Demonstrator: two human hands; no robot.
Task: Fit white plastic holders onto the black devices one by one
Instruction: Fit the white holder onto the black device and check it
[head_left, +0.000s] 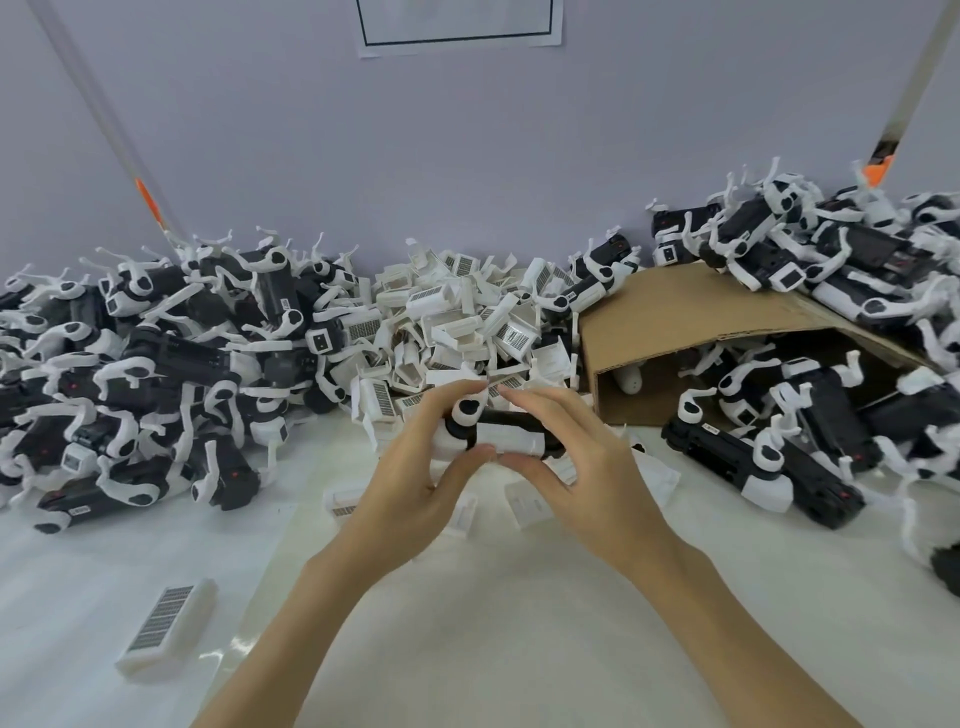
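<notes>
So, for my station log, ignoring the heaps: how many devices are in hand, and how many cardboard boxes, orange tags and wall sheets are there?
black device, held: 1
cardboard box: 1
orange tags: 2
wall sheet: 1
Total: 5

bright, even light from above, with only soft weak shadows. the wide lens bends the edges strongly. the heaps at the far right look a little blurred.
</notes>
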